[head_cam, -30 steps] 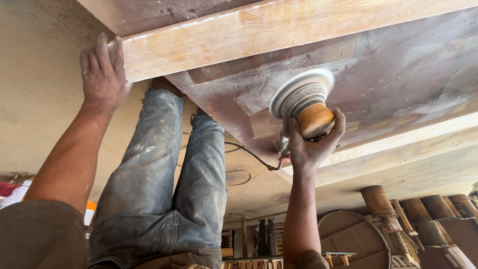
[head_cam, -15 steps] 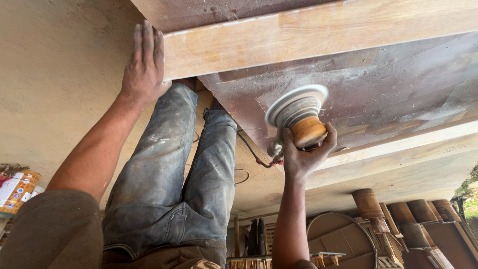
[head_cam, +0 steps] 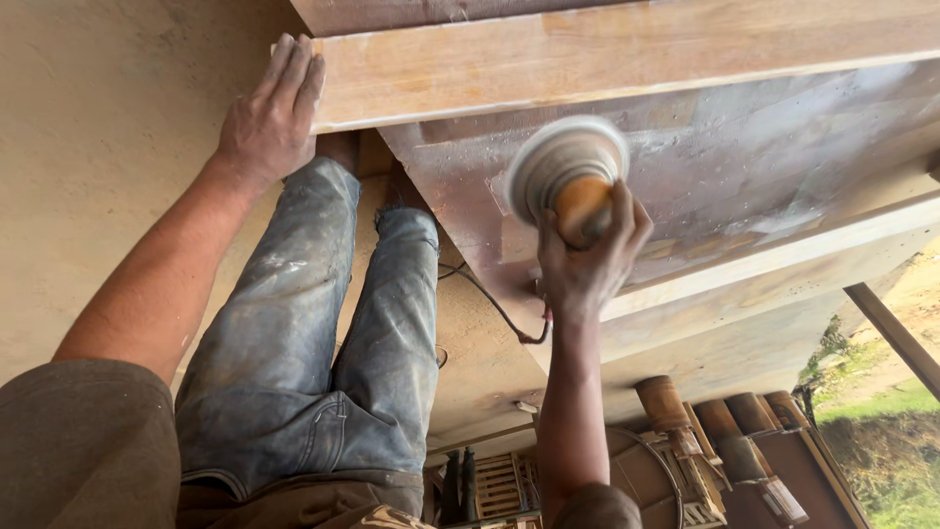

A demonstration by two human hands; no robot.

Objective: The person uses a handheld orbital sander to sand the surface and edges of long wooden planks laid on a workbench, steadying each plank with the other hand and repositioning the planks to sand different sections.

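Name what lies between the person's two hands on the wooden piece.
In the head view, only the pale wooden rail and bare brown panel separate the left hand from the right hand gripping the sander.

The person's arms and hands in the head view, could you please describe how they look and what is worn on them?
Both forearms are bare, with no gloves, watch or rings visible. The left hand leads to a short dark grey-brown sleeve at the upper arm. The right hand leads to a bare forearm with a matching dark sleeve edge near the elbow.
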